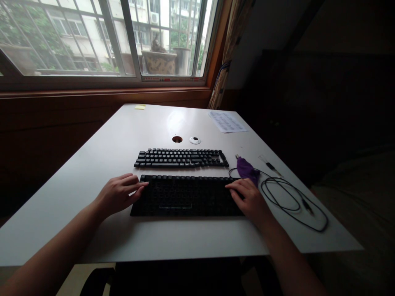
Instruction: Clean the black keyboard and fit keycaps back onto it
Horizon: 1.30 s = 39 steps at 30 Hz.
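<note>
A black keyboard [197, 199] lies near the table's front edge. Keycaps stand along its top row, while the dark area below looks bare of them. My left hand [119, 191] rests at its left edge, fingers stretched over the upper left corner and holding nothing I can see. Over the right end is my right hand [247, 197], its extended fingers apart and pointing inward at the upper right keys. Just behind the keyboard, loose black keycaps [182, 158] are laid out in keyboard order, with a few gaps at the right.
On the white table [92, 164], right of the keyboard, lie a purple cloth [247, 169], a coiled black cable [296, 209] and a small tool with a dark handle [270, 166]. Farther back are a cable hole [177, 139], its round cover [195, 140], printed paper [228, 122] and a yellow note [140, 107].
</note>
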{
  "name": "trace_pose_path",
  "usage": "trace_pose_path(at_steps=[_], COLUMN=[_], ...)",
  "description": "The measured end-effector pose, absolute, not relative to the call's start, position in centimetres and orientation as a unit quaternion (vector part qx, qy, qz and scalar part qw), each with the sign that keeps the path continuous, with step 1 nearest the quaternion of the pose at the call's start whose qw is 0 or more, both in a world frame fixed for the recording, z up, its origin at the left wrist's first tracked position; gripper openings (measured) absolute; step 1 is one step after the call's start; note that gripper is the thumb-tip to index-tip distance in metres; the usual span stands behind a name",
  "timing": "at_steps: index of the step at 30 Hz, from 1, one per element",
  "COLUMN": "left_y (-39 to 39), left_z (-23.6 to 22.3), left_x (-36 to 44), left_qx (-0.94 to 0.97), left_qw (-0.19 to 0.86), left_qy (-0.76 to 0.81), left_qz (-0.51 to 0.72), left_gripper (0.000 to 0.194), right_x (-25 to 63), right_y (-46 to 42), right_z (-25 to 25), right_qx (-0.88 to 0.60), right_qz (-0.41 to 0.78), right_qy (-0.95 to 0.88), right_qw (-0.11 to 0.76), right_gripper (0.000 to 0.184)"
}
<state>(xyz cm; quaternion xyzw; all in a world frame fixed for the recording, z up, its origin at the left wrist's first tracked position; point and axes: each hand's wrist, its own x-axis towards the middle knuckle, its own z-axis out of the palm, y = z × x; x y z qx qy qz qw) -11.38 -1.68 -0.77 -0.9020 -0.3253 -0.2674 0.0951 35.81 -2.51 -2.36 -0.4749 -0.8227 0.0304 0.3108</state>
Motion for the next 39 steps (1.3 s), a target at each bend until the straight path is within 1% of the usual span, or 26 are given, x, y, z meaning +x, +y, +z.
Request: trace_pose_path(at_steps=[5,10,13,16,19,21,24,28,33,37,39], left_y=[-1.7,-1.6,-1.6,-1.6,-1.6,-1.6,-1.6,-1.7,-1.8,-1.7,-1.7], left_z=[-0.8,-1.3,-1.4,-1.4,-1.4,-1.4,-1.5,-1.3,-1.0,-1.0,-1.0], left_x=[-12.0,-12.5,-12.4,-12.4,-12.3,-12.1,-12.0,-12.2,-12.3,-12.1,-12.1], left_qx=[-0.895,-0.887,-0.886,-0.886,-0.894,-0.901,-0.905,-0.902,-0.889,-0.89,-0.891], left_qw=[0.107,0.115,0.116,0.114,0.104,0.097,0.092,0.087,0.099,0.087,0.082], left_qy=[-0.328,-0.348,-0.353,-0.35,-0.34,-0.333,-0.33,-0.329,-0.345,-0.35,-0.347], left_qz=[-0.282,-0.281,-0.277,-0.282,-0.274,-0.262,-0.251,-0.265,-0.286,-0.28,-0.281], left_gripper=[0.021,0.01,0.016,0.012,0.028,0.031,0.029,0.027,0.015,0.021,0.02], right_x=[36.1,36.1,36.0,36.0,36.0,36.0,36.1,36.1,36.0,36.0,36.1], right_y=[-2.5,-2.4,-2.5,-2.5,-2.5,-2.5,-2.4,-2.4,-2.5,-2.5,-2.5], right_z=[-2.5,-2.5,-2.4,-2.4,-2.5,-2.5,-2.5,-2.5,-2.4,-2.4,-2.6], right_qx=[-0.475,-0.476,-0.476,-0.476,-0.479,-0.479,-0.479,-0.478,-0.478,-0.479,-0.478], right_qz=[0.032,0.035,0.032,0.031,0.03,0.029,0.028,0.028,0.03,0.03,0.03], right_qy=[-0.824,-0.822,-0.822,-0.823,-0.821,-0.822,-0.824,-0.823,-0.823,-0.822,-0.822], right_qw=[0.309,0.31,0.311,0.31,0.309,0.306,0.302,0.304,0.305,0.306,0.307], right_gripper=[0.02,0.02,0.02,0.02,0.02,0.021,0.022,0.021,0.021,0.021,0.02])
